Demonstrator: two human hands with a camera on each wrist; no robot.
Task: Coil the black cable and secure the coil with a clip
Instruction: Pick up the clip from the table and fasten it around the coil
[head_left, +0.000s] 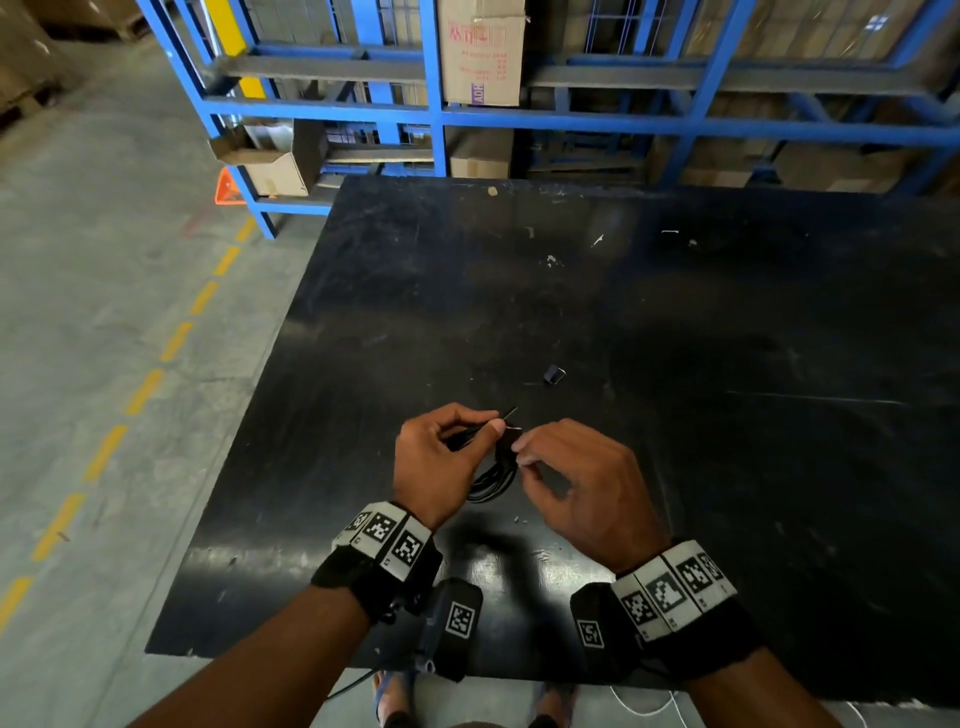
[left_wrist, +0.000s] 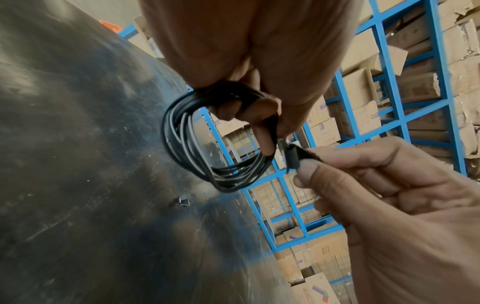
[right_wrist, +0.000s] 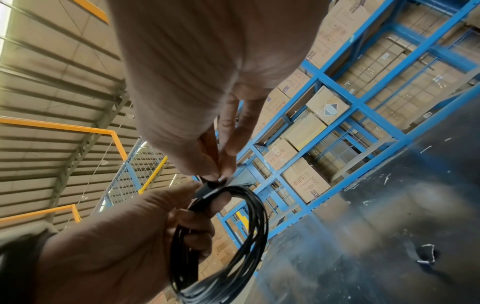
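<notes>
The black cable (head_left: 493, 480) is wound into a small coil of several loops and hangs above the black table (head_left: 727, 338). My left hand (head_left: 483, 431) grips the coil (left_wrist: 187, 144) at its top, fingers curled through the loops. My right hand (head_left: 522, 449) pinches a small black clip (left_wrist: 294, 156) between thumb and forefinger, right against the gripped part of the coil (right_wrist: 249, 236). In the right wrist view the clip (right_wrist: 207, 186) touches the bundle just above the left thumb. Whether its jaws are round the strands is hidden. A second small clip (head_left: 554, 374) lies on the table beyond the hands.
Blue metal racking (head_left: 436, 114) stacked with cardboard boxes (head_left: 480, 52) stands behind the table's far edge. Concrete floor with a dashed yellow line (head_left: 145, 389) runs along the left. A few white specks (head_left: 551, 260) dot the tabletop.
</notes>
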